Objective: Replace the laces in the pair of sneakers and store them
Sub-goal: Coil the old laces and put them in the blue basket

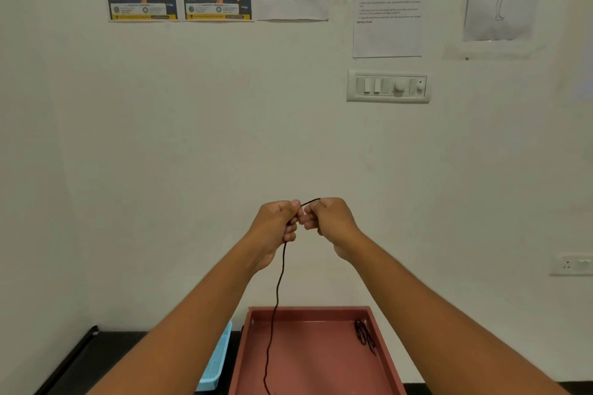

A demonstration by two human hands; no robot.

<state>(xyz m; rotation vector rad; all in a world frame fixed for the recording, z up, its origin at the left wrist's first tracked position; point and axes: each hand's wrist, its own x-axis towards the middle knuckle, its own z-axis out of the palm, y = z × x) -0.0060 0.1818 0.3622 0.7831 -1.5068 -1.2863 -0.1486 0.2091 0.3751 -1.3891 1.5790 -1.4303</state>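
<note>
A blue basket [215, 362] sits at the left on the dark tabletop [106, 359], touching a red tray [308, 311]. My left hand [276, 224] and right hand [330, 218] are raised side by side, fingers curled, pinching a black lace [278, 292] that hangs into the tray. A second lace [364, 335] lies bundled by the tray's right wall.

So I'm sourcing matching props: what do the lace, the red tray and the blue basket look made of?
The thin black lace, pinched by the left hand and right hand, hangs limp: probably woven cord. The reddish-brown rectangular tray looks like matte moulded plastic with smooth raised walls. The light blue slotted basket appears to be glossier plastic.
</note>
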